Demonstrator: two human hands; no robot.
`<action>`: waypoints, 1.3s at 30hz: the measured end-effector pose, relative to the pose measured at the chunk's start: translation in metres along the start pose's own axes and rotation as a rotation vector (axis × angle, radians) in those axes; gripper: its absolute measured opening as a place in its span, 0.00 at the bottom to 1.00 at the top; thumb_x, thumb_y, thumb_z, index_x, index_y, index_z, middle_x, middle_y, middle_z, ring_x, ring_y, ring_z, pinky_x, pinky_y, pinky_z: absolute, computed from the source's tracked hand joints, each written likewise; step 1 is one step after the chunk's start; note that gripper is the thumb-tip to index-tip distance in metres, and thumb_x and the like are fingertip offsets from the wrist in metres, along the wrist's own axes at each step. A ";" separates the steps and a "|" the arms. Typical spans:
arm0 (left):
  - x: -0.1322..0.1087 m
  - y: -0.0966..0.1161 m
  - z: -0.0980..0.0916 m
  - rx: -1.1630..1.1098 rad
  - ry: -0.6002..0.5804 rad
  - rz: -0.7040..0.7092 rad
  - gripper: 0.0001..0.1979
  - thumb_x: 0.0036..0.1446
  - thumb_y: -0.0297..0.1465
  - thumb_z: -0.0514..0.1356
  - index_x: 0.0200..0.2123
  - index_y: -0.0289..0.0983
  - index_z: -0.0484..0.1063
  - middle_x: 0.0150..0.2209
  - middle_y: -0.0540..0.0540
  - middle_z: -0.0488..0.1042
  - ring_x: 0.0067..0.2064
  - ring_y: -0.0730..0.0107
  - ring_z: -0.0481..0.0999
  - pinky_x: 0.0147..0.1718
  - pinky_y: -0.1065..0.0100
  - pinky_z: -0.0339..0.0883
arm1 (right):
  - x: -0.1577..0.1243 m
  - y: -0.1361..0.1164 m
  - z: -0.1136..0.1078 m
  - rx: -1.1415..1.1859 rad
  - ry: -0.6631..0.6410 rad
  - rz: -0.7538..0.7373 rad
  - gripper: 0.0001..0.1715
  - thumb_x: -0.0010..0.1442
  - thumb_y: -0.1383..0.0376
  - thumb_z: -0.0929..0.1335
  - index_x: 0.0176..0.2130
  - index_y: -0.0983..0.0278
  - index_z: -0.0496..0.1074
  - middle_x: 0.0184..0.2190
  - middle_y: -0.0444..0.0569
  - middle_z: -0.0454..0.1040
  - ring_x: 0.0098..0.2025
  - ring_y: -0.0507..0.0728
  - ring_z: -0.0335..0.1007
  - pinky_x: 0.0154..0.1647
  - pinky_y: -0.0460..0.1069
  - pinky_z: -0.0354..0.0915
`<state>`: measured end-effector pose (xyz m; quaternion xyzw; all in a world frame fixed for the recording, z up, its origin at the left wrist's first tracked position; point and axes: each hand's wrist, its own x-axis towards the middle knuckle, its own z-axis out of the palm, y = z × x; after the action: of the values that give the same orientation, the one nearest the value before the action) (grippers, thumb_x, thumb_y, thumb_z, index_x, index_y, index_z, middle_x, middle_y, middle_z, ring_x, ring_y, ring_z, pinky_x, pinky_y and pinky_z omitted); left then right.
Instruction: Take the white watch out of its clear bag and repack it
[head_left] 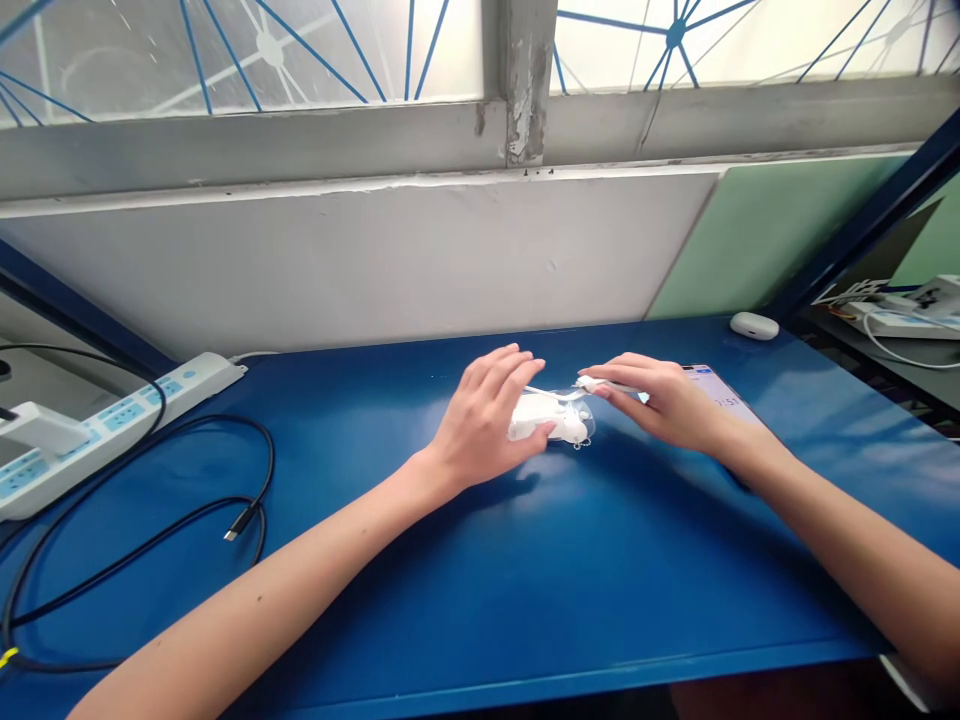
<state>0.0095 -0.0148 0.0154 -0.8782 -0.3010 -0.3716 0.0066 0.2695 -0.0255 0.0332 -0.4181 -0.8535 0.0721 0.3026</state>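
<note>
On the blue tabletop (450,590) lies a small white object (538,412) in a clear cover, its exact kind hard to make out. My left hand (487,415) curves round its left part, thumb along the near side and fingers over the far side, hiding some of it. A white cable (568,396) runs across the top of the object toward the right. My right hand (660,400) pinches that cable near a thicker white piece between thumb and fingers. Partly under my right wrist is a phone (721,395) with its screen lit.
A white power strip (124,420) with a plugged-in white adapter (46,430) lies on the left. Beside it a black cable (266,450) lies in loops. A small white rounded case (754,326) sits at the back right. Behind the table stands a white wall panel (420,265).
</note>
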 end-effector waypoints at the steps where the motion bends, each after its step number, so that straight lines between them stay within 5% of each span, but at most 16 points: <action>1: 0.003 0.004 0.002 0.007 -0.023 0.002 0.23 0.61 0.39 0.59 0.56 0.34 0.66 0.55 0.36 0.72 0.64 0.50 0.63 0.64 0.50 0.55 | 0.003 -0.004 0.001 0.035 -0.007 -0.017 0.16 0.67 0.57 0.64 0.48 0.57 0.77 0.42 0.51 0.80 0.42 0.62 0.77 0.43 0.56 0.72; 5: 0.012 0.010 0.005 -0.029 -0.103 -0.119 0.12 0.68 0.34 0.52 0.43 0.38 0.74 0.40 0.45 0.81 0.46 0.61 0.79 0.67 0.43 0.42 | 0.027 -0.019 0.001 0.218 0.239 0.012 0.09 0.57 0.55 0.73 0.35 0.56 0.79 0.33 0.47 0.82 0.34 0.60 0.78 0.36 0.54 0.72; 7: 0.017 0.013 0.001 -0.181 -0.099 -0.219 0.14 0.68 0.34 0.51 0.36 0.38 0.74 0.32 0.49 0.79 0.38 0.65 0.79 0.64 0.46 0.52 | 0.043 -0.023 0.000 0.363 0.342 0.102 0.14 0.51 0.53 0.77 0.34 0.57 0.78 0.31 0.46 0.80 0.31 0.60 0.76 0.30 0.54 0.70; 10: 0.026 0.020 -0.006 -0.704 -0.141 -0.469 0.14 0.67 0.38 0.53 0.34 0.37 0.72 0.29 0.48 0.78 0.32 0.67 0.79 0.45 0.59 0.72 | 0.068 -0.028 0.000 0.625 0.366 0.181 0.19 0.52 0.47 0.75 0.34 0.58 0.77 0.23 0.43 0.73 0.22 0.54 0.67 0.21 0.50 0.64; 13: 0.030 0.030 -0.007 -1.286 -0.283 -0.643 0.16 0.66 0.41 0.55 0.35 0.34 0.71 0.27 0.46 0.76 0.28 0.65 0.80 0.35 0.62 0.74 | 0.084 -0.031 0.007 0.873 0.275 0.300 0.26 0.58 0.40 0.67 0.32 0.59 0.75 0.20 0.42 0.66 0.20 0.53 0.65 0.20 0.49 0.63; 18: 0.024 0.030 0.006 -1.681 -0.310 -0.866 0.17 0.66 0.41 0.56 0.39 0.31 0.73 0.30 0.42 0.78 0.31 0.62 0.81 0.39 0.58 0.75 | 0.092 -0.033 0.024 1.176 -0.062 0.449 0.31 0.64 0.40 0.59 0.35 0.60 0.76 0.33 0.50 0.78 0.37 0.60 0.76 0.36 0.53 0.74; 21: 0.021 0.025 0.013 -1.778 -0.247 -0.919 0.13 0.67 0.37 0.55 0.41 0.32 0.73 0.32 0.43 0.78 0.33 0.63 0.81 0.42 0.58 0.74 | 0.092 -0.034 0.029 1.345 -0.262 0.471 0.32 0.67 0.43 0.55 0.45 0.59 0.75 0.48 0.52 0.79 0.53 0.63 0.74 0.50 0.57 0.73; 24: 0.019 0.021 0.015 -1.821 -0.300 -0.937 0.14 0.70 0.36 0.52 0.41 0.32 0.73 0.34 0.41 0.79 0.34 0.63 0.82 0.41 0.59 0.75 | 0.092 -0.032 0.034 1.418 -0.295 0.522 0.30 0.68 0.46 0.56 0.46 0.61 0.75 0.54 0.53 0.77 0.56 0.63 0.73 0.55 0.59 0.71; 32: 0.021 0.020 0.010 -1.727 -0.387 -1.135 0.16 0.72 0.34 0.46 0.43 0.31 0.70 0.35 0.39 0.79 0.32 0.62 0.82 0.34 0.62 0.76 | 0.090 -0.027 0.047 1.571 -0.311 0.648 0.29 0.70 0.48 0.56 0.48 0.63 0.74 0.48 0.55 0.80 0.51 0.63 0.76 0.58 0.61 0.67; 39: 0.022 0.023 0.008 -1.773 -0.381 -1.125 0.18 0.72 0.32 0.46 0.42 0.27 0.72 0.40 0.32 0.79 0.42 0.56 0.82 0.49 0.54 0.71 | 0.090 -0.027 0.043 1.608 -0.296 0.716 0.31 0.72 0.51 0.53 0.50 0.67 0.73 0.46 0.57 0.80 0.44 0.60 0.79 0.54 0.57 0.70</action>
<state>0.0386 -0.0199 0.0289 -0.3478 -0.2814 -0.2642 -0.8544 0.1848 0.0313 0.0502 -0.3074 -0.3936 0.7924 0.3503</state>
